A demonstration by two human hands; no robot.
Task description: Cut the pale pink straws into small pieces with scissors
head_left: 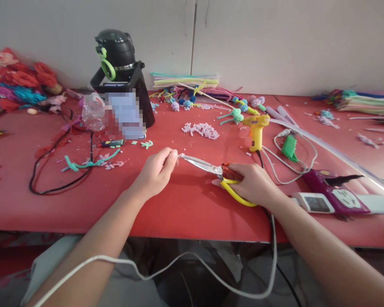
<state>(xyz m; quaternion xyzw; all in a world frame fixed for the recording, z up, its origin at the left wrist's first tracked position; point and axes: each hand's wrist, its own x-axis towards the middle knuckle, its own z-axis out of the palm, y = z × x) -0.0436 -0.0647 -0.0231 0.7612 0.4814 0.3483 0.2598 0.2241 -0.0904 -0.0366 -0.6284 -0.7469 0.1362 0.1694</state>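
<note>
a: right hand (pixel 256 184) gripping the yellow-handled scissors (pixel 216 170), fingers threaded through the loops and closed around them, blades nearly shut and pointing left, low over the red surface (pixel 185 209).

b: and the left hand (pixel 155 172)?

a: pinching something tiny right at the blade tips, thumb and forefinger pressed together. too small to tell what, though looking like a short bit of pipe cleaner.

b: judging the cut, then. keeping the piece taut and square to the blades, probably. holding the pinch just clear of the tips, so no skin getting nicked.

a: agreed. also resting the right wrist on the surface for steadiness, closing the blades slowly rather than snapping, so the offcut not flying off.

b: anything crowding the hands?

a: not really. yellow glue gun (pixel 256 130) standing upright behind the scissors, near but not touching. pile of pale pink cut pieces (pixel 201 130) lying further back, well apart from both hands. white cable (pixel 179 264) hanging below the surface edge, crossing under both forearms.

b: minding that cable, then. avoiding snagging it with an elbow while cutting.

a: and the black bottle (pixel 121 76) at the back left, well out of reach.
</note>
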